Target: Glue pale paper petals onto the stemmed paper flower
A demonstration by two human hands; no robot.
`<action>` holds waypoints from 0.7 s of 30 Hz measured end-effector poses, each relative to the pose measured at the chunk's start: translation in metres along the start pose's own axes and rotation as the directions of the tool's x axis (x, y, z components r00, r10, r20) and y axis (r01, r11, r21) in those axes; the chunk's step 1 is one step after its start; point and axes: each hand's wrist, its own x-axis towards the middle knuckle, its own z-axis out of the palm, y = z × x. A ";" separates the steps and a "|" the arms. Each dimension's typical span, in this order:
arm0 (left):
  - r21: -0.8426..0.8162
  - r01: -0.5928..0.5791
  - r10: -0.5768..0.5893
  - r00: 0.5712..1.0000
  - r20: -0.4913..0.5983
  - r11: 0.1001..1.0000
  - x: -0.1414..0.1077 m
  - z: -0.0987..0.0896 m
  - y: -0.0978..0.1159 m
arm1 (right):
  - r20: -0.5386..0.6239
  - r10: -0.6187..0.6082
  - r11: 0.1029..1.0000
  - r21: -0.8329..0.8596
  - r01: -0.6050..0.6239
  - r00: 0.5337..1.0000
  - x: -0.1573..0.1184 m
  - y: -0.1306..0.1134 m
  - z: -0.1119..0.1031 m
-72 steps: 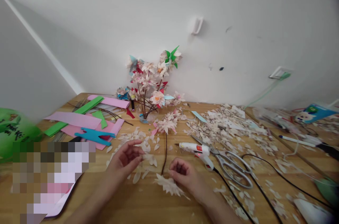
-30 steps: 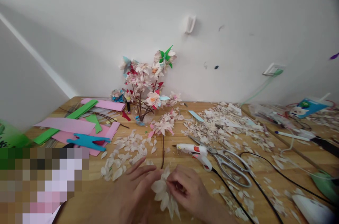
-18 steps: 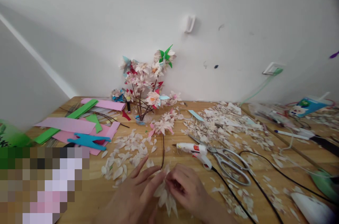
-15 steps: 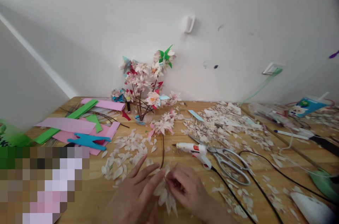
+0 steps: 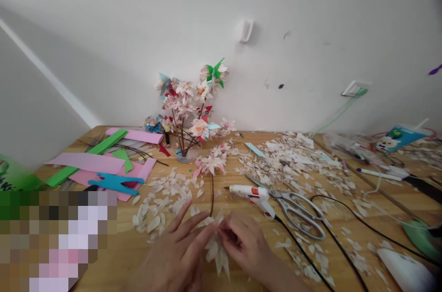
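Note:
A pale, pointed-petal flower (image 5: pixel 218 257) is between my two hands near the front of the table. My left hand (image 5: pixel 183 243) has its upper fingers spread, while its thumb side meets the flower's centre; any grip there is partly hidden. The fingers of my right hand (image 5: pixel 241 241) are pinched on the flower from the right. Just beyond my hands, a finished pinkish flower (image 5: pixel 212 163) lies with its brown stem (image 5: pixel 212 195) pointing towards me. Loose white petals (image 5: pixel 155 223) lie to the left of my hands.
Right of my hands lie a white glue gun (image 5: pixel 250 192) and grey-handled scissors (image 5: pixel 300 213), with black cables. A flower arrangement (image 5: pixel 186 103) stands near the wall. Coloured paper (image 5: pixel 86 163) and blue pliers-shaped paper (image 5: pixel 117 183) lie left; a petal heap (image 5: pixel 293 158) and blue cup (image 5: pixel 404 137) right.
The flower between my hands has turned or shifted slightly, and more of its petals show above my fingers. My hands remain in nearly the same place.

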 end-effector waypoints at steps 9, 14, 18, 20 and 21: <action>-0.129 0.010 -0.012 1.000 -0.017 0.992 -0.004 0.011 -0.004 | 0.006 -0.009 1.000 -0.015 0.009 1.000 -0.002 -0.001 0.001; -0.167 0.042 -0.057 0.995 -0.083 0.985 -0.009 0.016 -0.006 | -0.010 -0.026 1.000 -0.002 0.026 1.000 0.000 -0.002 0.000; -0.153 0.020 -0.025 0.999 -0.028 0.988 -0.011 0.017 -0.006 | 0.000 -0.018 1.000 0.007 0.018 1.000 -0.001 0.000 0.002; -0.128 0.014 -0.016 1.000 -0.014 0.992 -0.011 0.017 -0.006 | 0.011 -0.009 1.000 0.008 0.009 1.000 -0.002 0.001 0.004; -0.113 0.004 -0.006 1.000 -0.014 0.994 -0.011 0.017 -0.007 | 0.012 -0.004 1.000 0.007 0.004 1.000 -0.003 0.002 0.005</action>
